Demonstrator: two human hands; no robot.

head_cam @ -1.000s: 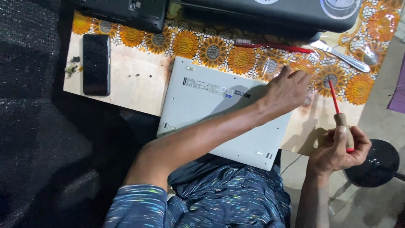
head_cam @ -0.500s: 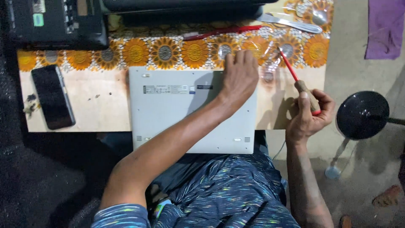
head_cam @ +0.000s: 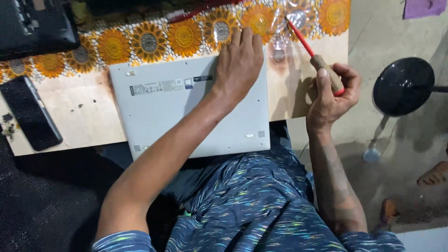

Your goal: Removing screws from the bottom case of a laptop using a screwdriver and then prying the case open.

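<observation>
Red-shafted screwdriver [head_cam: 322,65] gripped in right hand [head_cam: 332,95], fingers curled shut. Left hand [head_cam: 239,63] flat, fingers spread, on laptop [head_cam: 186,112] at 12 o'clock edge. Worktop [head_cam: 70,116] bare at 9.

Left hand [head_cam: 239,65] lies flat, palm down, on upturned white laptop [head_cam: 172,112], near its far right corner. Right hand [head_cam: 332,95] closed around wooden handle of red-shafted screwdriver [head_cam: 313,55], tip raised toward sunflower-print cloth [head_cam: 149,42]. Black phone [head_cam: 29,114] lies on table [head_cam: 70,116], left of laptop. Round black stool [head_cam: 403,86] to the right.
</observation>
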